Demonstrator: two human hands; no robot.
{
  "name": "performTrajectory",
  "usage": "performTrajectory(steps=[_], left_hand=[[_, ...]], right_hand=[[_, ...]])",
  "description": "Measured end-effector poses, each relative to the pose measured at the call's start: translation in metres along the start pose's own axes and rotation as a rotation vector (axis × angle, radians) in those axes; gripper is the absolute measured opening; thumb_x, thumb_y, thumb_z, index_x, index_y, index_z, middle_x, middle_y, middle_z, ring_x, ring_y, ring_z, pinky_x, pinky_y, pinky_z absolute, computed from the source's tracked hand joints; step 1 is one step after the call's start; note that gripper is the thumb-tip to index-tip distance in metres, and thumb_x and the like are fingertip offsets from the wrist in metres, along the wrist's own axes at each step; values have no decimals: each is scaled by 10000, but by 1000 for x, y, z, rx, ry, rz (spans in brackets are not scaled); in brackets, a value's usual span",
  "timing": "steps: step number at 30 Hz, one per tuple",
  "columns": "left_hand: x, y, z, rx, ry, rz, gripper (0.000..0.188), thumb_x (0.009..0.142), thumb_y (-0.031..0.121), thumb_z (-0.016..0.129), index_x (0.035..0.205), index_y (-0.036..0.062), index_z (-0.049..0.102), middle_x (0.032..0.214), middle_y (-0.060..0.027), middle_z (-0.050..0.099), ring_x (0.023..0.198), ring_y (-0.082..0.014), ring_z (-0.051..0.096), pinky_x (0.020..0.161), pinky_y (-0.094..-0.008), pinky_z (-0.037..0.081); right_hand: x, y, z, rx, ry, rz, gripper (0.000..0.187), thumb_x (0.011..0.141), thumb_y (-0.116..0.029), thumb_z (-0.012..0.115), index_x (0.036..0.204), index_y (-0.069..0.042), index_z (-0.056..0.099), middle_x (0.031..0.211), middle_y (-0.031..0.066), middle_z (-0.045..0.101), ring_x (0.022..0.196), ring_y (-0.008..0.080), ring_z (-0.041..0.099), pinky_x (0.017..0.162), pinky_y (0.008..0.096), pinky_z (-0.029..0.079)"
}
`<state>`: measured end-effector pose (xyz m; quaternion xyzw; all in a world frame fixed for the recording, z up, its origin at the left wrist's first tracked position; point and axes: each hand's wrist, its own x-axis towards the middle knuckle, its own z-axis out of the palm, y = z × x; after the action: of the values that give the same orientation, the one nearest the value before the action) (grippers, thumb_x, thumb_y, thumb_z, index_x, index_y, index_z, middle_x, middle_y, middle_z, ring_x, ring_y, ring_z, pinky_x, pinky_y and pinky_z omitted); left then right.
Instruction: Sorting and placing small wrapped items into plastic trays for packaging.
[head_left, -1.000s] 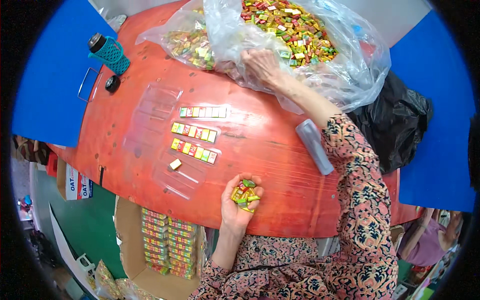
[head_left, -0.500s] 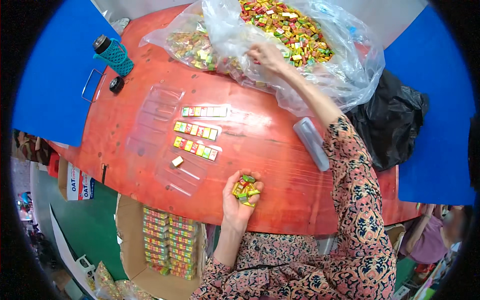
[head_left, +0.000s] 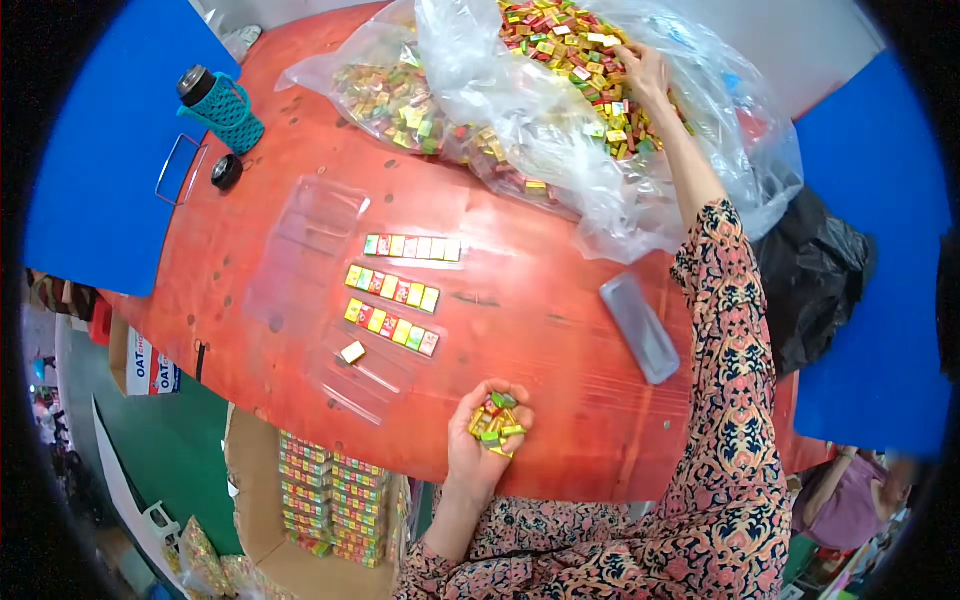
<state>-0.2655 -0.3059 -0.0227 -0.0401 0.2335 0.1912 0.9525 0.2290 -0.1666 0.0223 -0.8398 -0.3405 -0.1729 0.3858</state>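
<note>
My left hand (head_left: 482, 435) is cupped near the table's front edge, its fingers curled around a handful of small wrapped candies (head_left: 496, 422) in yellow, green and red. My right hand (head_left: 645, 75) reaches into a large clear plastic bag (head_left: 520, 100) at the back, fingers stretched over the loose candy heap (head_left: 570, 45) with the tips at its surface. Left of the middle lies a clear plastic tray (head_left: 345, 385) with slots. Three rows of candies stand in line there, the front row (head_left: 392, 327) nearest me, and a single candy (head_left: 353, 352) lies below them.
Another clear tray (head_left: 305, 235) lies farther left. A clear plastic lid or case (head_left: 640, 330) rests on the red table (head_left: 540, 350) at right, near a black bag (head_left: 815, 280). A teal-sleeved bottle (head_left: 222, 108) and its black cap (head_left: 227, 172) are far left. Below, a cardboard box (head_left: 255, 490) holds packed candies.
My right hand has left the bag's plastic edge and moved right, over the candy heap. The left hand still holds its candies. The whole view has shifted slightly.
</note>
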Motion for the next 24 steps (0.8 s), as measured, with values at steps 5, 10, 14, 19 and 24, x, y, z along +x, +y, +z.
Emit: performTrajectory(steps=[5, 10, 14, 19, 24], left_hand=[[-3, 4, 7, 22, 119, 43, 272, 899, 258, 388, 916, 47, 560, 900, -164, 539, 661, -235, 532, 351, -198, 348], [-7, -2, 4, 38, -34, 45, 281, 909, 277, 381, 936, 41, 531, 917, -145, 565, 703, -228, 589, 382, -215, 384], [-2, -1, -2, 13, -15, 24, 290, 910, 287, 377, 935, 43, 532, 918, -132, 568, 699, -225, 588, 383, -216, 378], [1, -7, -7, 32, -72, 8, 277, 904, 288, 395, 931, 50, 536, 875, -116, 583, 693, -217, 589, 395, -211, 385], [-18, 3, -16, -105, -12, -33, 233, 871, 260, 456, 879, 52, 562, 839, -108, 598, 712, -213, 590, 405, -217, 394]], right_hand=[[21, 1, 25, -599, -206, -228, 309, 805, -365, 529, 947, -115, 644, 873, 155, 628, 816, 314, 604, 721, 429, 476], [4, -11, -3, -566, -212, -478, 205, 813, -245, 498, 829, -61, 586, 855, 147, 612, 800, 336, 604, 660, 450, 484], [-14, -7, -10, -484, -190, -501, 217, 827, -270, 504, 902, -87, 592, 881, 159, 611, 794, 344, 592, 681, 410, 477], [-10, -28, -44, 106, -170, -209, 286, 847, -271, 545, 975, -27, 620, 780, 55, 614, 664, 119, 567, 596, 247, 458], [-118, -162, -83, 544, -789, -52, 211, 827, -241, 580, 935, -72, 646, 700, -40, 555, 530, 8, 436, 434, 156, 292]])
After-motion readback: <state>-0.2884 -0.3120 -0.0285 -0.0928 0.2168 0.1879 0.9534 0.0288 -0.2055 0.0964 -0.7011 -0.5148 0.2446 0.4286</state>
